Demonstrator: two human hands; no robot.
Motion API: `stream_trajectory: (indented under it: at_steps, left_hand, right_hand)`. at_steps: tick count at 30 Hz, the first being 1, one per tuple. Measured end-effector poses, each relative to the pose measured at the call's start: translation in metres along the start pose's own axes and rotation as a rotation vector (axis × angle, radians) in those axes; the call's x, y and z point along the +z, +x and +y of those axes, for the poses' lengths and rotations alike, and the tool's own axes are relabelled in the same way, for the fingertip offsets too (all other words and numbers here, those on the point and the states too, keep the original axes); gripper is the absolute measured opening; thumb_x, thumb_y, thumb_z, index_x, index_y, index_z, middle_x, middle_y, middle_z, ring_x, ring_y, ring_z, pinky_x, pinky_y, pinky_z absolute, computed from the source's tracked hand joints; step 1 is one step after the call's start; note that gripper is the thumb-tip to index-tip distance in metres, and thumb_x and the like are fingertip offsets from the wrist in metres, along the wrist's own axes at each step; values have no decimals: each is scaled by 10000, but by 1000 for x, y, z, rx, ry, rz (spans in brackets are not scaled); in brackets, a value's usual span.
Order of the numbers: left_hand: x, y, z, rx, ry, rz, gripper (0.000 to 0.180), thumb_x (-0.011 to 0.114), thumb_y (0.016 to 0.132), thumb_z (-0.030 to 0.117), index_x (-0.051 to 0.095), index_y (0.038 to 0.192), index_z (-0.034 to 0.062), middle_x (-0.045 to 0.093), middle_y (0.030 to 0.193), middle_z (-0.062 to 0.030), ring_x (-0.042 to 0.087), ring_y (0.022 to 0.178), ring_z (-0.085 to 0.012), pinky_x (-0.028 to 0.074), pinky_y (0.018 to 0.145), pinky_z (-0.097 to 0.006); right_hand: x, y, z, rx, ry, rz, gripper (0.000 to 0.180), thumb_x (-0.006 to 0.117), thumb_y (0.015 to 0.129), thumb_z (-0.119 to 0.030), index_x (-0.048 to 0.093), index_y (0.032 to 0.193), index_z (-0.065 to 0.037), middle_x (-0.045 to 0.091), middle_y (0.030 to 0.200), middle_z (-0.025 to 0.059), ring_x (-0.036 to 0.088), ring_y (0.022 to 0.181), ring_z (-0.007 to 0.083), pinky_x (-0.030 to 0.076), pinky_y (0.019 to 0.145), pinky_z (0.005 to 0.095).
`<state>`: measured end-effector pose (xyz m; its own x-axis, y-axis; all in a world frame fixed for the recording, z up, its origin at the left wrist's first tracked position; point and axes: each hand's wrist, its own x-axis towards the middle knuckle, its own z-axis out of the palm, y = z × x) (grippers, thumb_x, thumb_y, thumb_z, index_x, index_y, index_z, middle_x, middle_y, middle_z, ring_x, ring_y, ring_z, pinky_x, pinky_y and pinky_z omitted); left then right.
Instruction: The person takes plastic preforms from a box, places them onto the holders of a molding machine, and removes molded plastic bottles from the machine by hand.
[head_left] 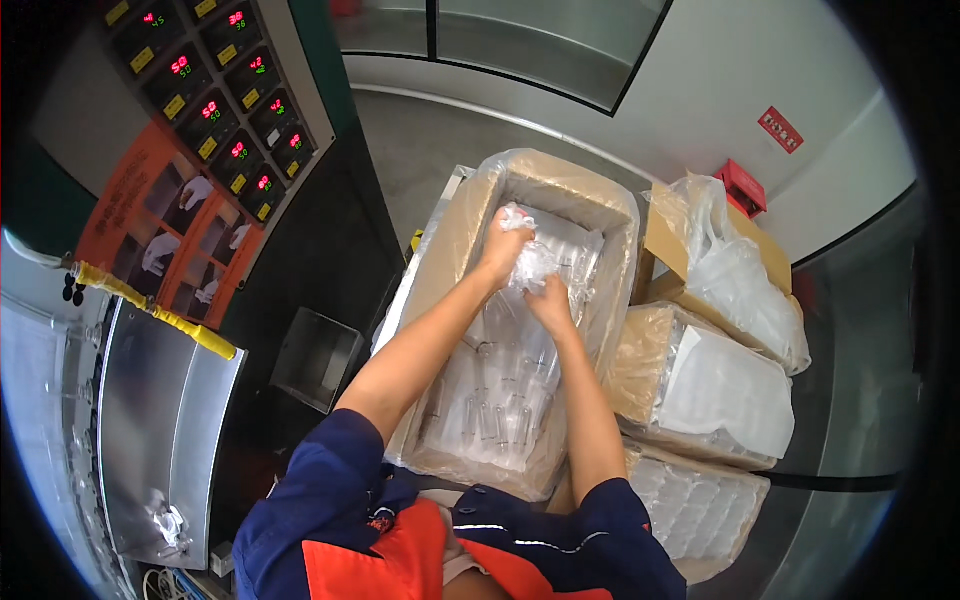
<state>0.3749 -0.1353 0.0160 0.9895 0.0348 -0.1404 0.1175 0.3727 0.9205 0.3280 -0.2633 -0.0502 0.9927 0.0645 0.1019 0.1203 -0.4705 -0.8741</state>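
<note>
- In the head view, the left hand curls closed around crumpled clear film near the far end of a box.
- The right hand is at the film's near side, fingers bent; whether they pinch it, I cannot tell.
- The film is inside the box, above clear glass-like pieces; more tubes lie in the near end.
- To the right are three more boxes: the far one open with plastic bags, the middle one under a white sheet, the near one showing rows of clear pieces.
- Leftward are a metal chute and lit displays.
</note>
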Motion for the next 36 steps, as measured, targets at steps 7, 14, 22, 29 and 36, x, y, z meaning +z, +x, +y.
stream_trajectory:
  at_steps: [7,14,22,29,36]
  left_hand:
    - [-68,-45,57,-46,-311,-248,165,545,780,91,549,942,60,563,774,-23,509,618,-95,432,554,-221]
    - [-118,-106,44,-232,-1193,-68,564,533,789,656,545,635,114,509,532,-20,503,440,-154,438,439,-269]
    - [-162,-189,21,530,827,-34,513,685,774,408,500,1078,38,492,1069,-146,482,1022,-290,390,876,-412]
    - [-211,-238,-35,240,748,201,386,505,687,-65,535,1061,27,596,944,-249,573,884,-421,465,797,-441]
    - [-218,-250,-108,-435,955,163,371,539,792,223,537,1064,-30,557,1081,-326,544,1035,-433,429,903,-462]
  right_hand:
    - [5,48,-15,-368,-518,648,457,686,779,-312,552,999,66,592,938,254,551,904,417,425,837,452]
    - [53,-54,-157,-150,838,-316,325,680,796,-140,570,1064,6,623,987,66,589,841,207,489,747,311]
    - [103,-89,-108,380,960,-599,373,478,809,41,450,1180,49,556,1040,117,561,993,195,499,796,314]
    - [138,-113,-124,12,89,-795,460,500,819,-107,466,1265,-3,612,1112,130,584,972,244,465,806,329]
    - [141,-150,-131,-533,-985,-839,309,556,757,-285,684,875,-29,675,802,156,592,889,297,334,877,442]
